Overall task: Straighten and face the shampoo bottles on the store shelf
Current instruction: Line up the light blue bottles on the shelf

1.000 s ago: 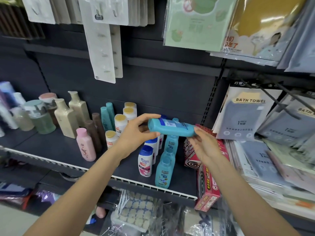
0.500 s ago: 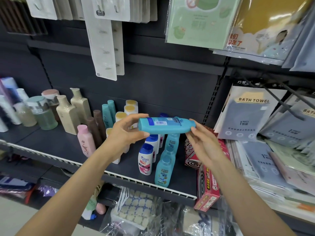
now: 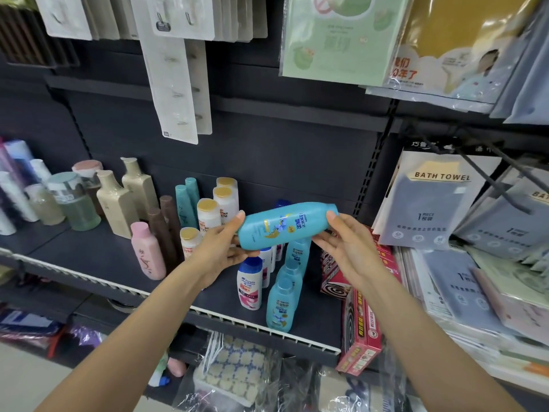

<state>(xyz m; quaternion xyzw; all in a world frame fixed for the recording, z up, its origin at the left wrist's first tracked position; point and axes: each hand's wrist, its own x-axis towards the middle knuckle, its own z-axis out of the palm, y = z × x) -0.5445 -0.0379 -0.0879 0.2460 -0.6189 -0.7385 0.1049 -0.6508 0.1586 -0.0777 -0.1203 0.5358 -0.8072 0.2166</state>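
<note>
Even overhead light is falling on a dark shelf (image 3: 98,257); shadows are staying soft. Glare is streaking the plastic packets (image 3: 463,49) above the shelf. Wide-angle distortion is bending lines toward the edges, and packets right of the shelf are blurring.

Four blue bottles (image 3: 285,226), two beige bottles (image 3: 117,203), two brown bottles (image 3: 165,230), one pink bottle (image 3: 147,252).

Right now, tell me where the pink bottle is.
In the head view, the pink bottle stands left of centre near the shelf's front edge, just left of the brown bottles and the left hand.
</note>
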